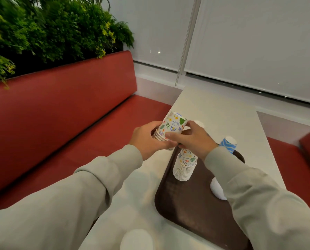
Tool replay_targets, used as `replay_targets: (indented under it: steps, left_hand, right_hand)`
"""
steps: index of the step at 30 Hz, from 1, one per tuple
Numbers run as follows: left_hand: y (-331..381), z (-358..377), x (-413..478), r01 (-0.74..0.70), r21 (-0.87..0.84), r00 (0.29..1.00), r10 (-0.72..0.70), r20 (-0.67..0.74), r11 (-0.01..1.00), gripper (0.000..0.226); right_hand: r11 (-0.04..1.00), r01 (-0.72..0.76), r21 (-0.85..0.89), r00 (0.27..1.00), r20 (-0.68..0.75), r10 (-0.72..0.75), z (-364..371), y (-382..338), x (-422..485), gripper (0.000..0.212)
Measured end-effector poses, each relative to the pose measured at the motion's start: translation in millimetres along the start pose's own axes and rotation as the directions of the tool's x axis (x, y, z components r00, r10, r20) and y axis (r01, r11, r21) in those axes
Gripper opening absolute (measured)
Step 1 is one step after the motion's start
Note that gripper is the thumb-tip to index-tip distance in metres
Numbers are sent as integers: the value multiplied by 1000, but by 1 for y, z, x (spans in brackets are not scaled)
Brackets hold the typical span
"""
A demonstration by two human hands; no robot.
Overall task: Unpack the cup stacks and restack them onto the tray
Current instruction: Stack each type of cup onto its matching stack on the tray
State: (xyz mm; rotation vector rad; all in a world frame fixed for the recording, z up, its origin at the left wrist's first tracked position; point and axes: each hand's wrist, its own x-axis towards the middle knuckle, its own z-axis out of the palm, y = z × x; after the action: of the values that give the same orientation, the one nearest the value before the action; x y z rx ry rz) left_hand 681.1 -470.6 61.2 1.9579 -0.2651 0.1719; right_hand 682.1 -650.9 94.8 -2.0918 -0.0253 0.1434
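Hands above the white table [213,112], at the brown tray's [192,210] far-left corner. Left hand [147,139] cups the rim end of a tilted doodle-print cup stack [170,127], bases pointing up and away; right hand [195,139] pinches its outermost cup. Upside-down printed stack [184,165] and blue striped stack [228,144] stand on the tray, open tray nearer the camera.

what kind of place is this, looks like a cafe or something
Probably a cafe or fast-food dining booth: a red padded bench seat runs beside a narrow white table, a brown serving tray holds stacked paper cups, and a planter of greenery tops the seatback.
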Motion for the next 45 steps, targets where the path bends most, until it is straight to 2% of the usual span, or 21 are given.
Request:
replay_targets:
  steps: [3, 7, 14, 17, 22, 24, 26, 29, 31, 45]
  left_hand:
    - [0, -3, 0, -42, 34, 999, 42, 1, 999, 59]
    - [-1, -9, 0, -66, 104, 998, 64, 25, 992, 63]
    - [-4, -10, -3, -9, 18, 999, 8, 49, 1000, 79]
    - [-7, -9, -1, 10, 70, 998, -14, 57, 998, 70]
    - [-18, -1, 2, 42, 160, 997, -52, 61, 986, 63]
    - [-24, 1, 1, 69, 175, 996, -79, 49, 982, 63]
    - [-29, 2, 2, 101, 164, 994, -105, 20, 981, 60]
    - [-31, 4, 3, 138, 127, 990, -138, -7, 982, 56]
    - [-32, 5, 5, 155, 92, 988, -155, -9, 984, 55]
    - [-29, 6, 6, 133, -13, 991, -134, 0, 991, 55]
  right_hand:
    - [998, 20, 61, 1000, -8, -20, 11, -1, -1, 72]
    - [992, 19, 124, 999, -33, -15, 20, 1, 5, 83]
    - [982, 7, 191, 999, -46, 2, 17, 2, 10, 74]
    - [969, 16, 246, 999, -48, -4, 8, 2, 12, 75]
    - [954, 57, 294, 990, -137, -17, -16, 4, 14, 61]
    - [963, 60, 264, 982, -191, -9, -25, 8, 13, 64]
    - [986, 38, 163, 972, -235, 1, -32, 14, 10, 68]
    - [1000, -3, -14, 966, -259, 0, -36, 22, 1, 65]
    - [997, -34, -72, 968, -251, 15, -36, 32, -1, 67]
    - [970, -160, -185, 985, -89, 146, -14, 82, -4, 84]
